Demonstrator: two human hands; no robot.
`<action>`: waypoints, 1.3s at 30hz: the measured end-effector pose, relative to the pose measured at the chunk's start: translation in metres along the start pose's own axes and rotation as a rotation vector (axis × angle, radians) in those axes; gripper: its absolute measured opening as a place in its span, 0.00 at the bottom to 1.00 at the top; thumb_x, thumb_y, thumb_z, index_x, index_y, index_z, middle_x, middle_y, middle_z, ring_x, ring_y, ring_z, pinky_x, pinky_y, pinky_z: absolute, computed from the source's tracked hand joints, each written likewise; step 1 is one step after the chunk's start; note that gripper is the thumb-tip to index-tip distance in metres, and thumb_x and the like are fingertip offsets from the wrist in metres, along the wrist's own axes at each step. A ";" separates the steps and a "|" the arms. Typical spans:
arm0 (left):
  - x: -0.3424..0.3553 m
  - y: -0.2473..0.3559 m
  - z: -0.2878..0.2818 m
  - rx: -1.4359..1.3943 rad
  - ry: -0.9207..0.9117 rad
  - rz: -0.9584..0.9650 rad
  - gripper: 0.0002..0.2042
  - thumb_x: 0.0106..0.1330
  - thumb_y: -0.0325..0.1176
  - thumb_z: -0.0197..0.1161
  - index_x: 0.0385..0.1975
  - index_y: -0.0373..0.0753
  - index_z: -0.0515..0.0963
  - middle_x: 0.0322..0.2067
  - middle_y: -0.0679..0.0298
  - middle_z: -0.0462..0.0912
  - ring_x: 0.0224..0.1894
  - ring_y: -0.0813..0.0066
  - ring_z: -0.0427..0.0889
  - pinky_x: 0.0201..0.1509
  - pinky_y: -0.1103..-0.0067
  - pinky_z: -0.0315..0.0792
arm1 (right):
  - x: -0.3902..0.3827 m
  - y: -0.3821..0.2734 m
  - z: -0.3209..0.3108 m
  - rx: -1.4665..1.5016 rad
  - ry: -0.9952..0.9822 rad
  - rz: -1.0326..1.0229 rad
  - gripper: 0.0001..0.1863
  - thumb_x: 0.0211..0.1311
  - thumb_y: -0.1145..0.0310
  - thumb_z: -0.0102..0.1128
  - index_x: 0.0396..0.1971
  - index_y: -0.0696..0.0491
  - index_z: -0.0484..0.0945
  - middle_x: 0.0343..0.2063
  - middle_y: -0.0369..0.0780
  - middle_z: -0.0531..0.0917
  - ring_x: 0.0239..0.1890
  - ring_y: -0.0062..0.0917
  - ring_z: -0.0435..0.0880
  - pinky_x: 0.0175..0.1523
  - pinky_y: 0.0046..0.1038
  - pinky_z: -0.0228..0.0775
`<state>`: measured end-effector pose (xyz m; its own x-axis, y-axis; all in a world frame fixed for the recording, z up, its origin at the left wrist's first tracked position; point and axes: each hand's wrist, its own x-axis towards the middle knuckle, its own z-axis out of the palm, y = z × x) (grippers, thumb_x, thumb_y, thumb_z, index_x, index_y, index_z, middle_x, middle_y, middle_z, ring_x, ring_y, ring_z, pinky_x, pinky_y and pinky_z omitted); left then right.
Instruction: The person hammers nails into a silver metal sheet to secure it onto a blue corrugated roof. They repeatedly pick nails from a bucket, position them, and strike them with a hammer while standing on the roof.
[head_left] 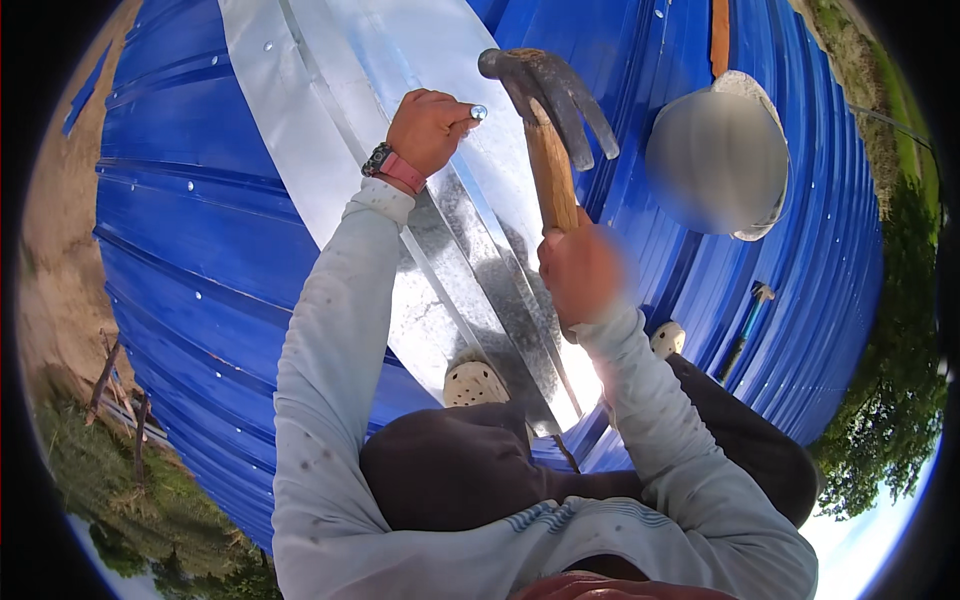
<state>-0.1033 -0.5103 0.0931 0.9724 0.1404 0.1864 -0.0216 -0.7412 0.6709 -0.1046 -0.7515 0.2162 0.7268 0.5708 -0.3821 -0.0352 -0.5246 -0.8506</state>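
My left hand is closed in a pinch above the silvery metal sheet, holding a roofing nail whose shiny round head shows at the fingertips. The nail's shank is hidden from view. My right hand grips a claw hammer by its wooden handle. The hammer is raised, its dark steel head up and just right of the nail, apart from it. Ridges run along the silvery sheet, which lies over the blue corrugated roof.
Several fasteners dot the blue roof. To the right sits a pale round thing, its middle blurred. A tool with a blue shaft lies lower on that side. My perforated shoe rests on the silvery sheet. Bare ground and trees lie beyond the roof's edges.
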 end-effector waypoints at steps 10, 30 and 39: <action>-0.005 -0.003 -0.002 0.034 -0.026 0.013 0.04 0.56 0.31 0.59 0.22 0.41 0.78 0.24 0.66 0.79 0.32 0.67 0.77 0.47 0.71 0.64 | -0.003 -0.012 -0.012 0.136 -0.037 0.084 0.24 0.64 0.48 0.44 0.30 0.59 0.69 0.12 0.37 0.72 0.14 0.23 0.72 0.22 0.26 0.63; -0.005 -0.001 0.005 0.126 -0.065 -0.048 0.04 0.57 0.32 0.59 0.28 0.44 0.81 0.34 0.63 0.82 0.47 0.69 0.76 0.57 0.69 0.60 | 0.024 0.030 0.018 -0.256 -0.026 0.093 0.27 0.66 0.46 0.38 0.31 0.58 0.69 0.13 0.42 0.73 0.17 0.33 0.77 0.25 0.29 0.66; 0.003 0.004 0.002 0.094 -0.091 -0.028 0.06 0.59 0.33 0.57 0.28 0.45 0.81 0.29 0.68 0.83 0.49 0.68 0.75 0.58 0.68 0.59 | -0.002 0.001 -0.010 0.081 0.056 -0.216 0.24 0.65 0.49 0.42 0.31 0.58 0.70 0.12 0.40 0.72 0.15 0.27 0.75 0.25 0.27 0.65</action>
<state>-0.1004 -0.5142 0.0950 0.9894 0.1053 0.1000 0.0238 -0.7969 0.6036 -0.0991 -0.7596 0.2201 0.7604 0.6269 -0.1696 0.0718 -0.3407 -0.9374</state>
